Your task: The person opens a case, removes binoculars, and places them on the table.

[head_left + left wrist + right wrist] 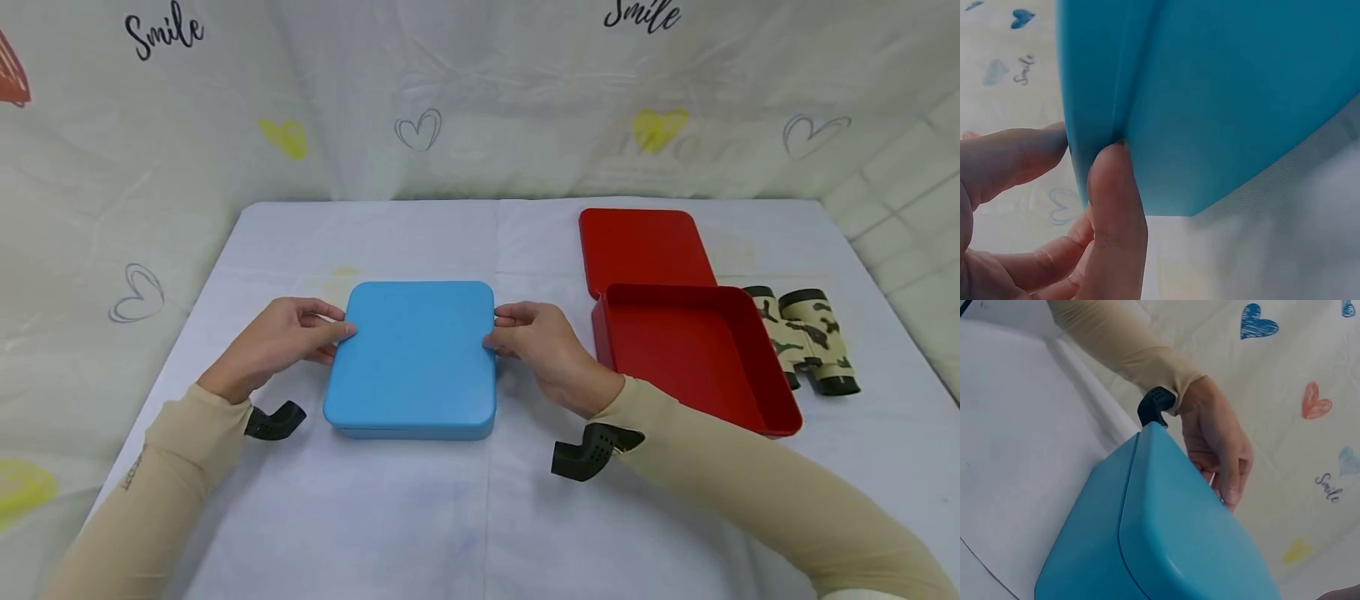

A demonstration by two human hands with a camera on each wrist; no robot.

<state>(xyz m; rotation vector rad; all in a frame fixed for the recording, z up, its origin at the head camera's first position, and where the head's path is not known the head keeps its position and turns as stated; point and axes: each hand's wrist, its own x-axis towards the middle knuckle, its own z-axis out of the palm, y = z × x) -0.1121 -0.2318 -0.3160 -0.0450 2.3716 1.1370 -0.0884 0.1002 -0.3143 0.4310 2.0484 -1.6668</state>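
A blue rectangular box [414,358] sits on the white-covered table with its lid [1191,531] on top; a thin seam runs round its side. My left hand [288,333] pinches the lid's left edge, thumb on the top face. In the left wrist view, a fingertip [1113,169] presses under the lid's rim at the seam. On the opposite edge my right hand [543,350] grips the lid, thumb on top and other fingers at the side, partly hidden. The right wrist view shows the left hand [1219,444] across the box.
Right of the blue box stands an open red box [682,350], its red lid [645,246] lying behind it. Camouflage binoculars [817,337] lie against its right side. A printed cloth [480,75] hangs behind the table. My right forearm passes in front of the red box.
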